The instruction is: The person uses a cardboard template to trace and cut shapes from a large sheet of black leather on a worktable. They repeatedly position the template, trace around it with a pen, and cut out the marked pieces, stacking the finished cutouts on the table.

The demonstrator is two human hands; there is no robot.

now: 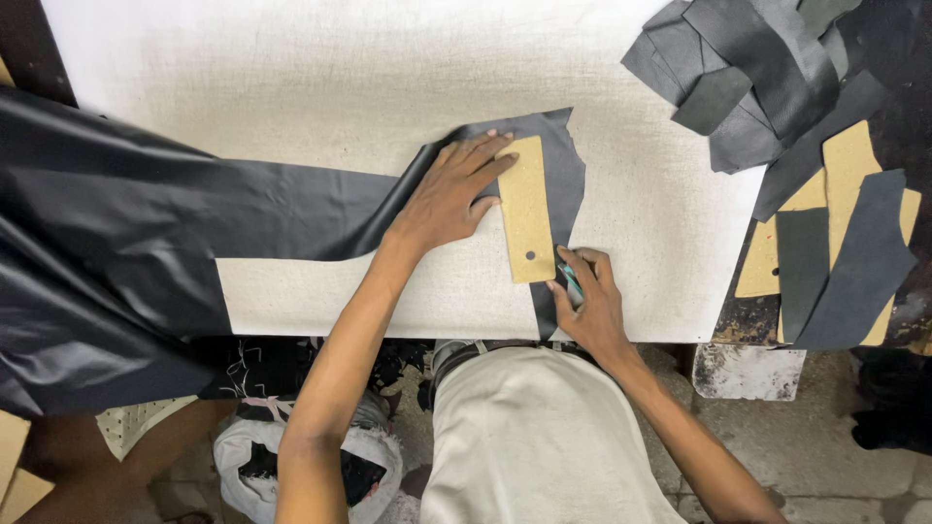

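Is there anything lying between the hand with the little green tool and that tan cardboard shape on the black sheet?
Nothing visible. The right hand holds the green tool right at the cardboard template's lower right edge, while the left hand presses the template flat on the black sheet.

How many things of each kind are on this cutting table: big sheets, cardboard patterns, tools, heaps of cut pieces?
Large black sheet: 1
Tan cardboard pattern under the left hand: 1
Green-handled tool in the right hand: 1
Heap of dark cut pieces: 1
Stack of cardboard patterns and dark pieces at the right edge: 1
Total: 5
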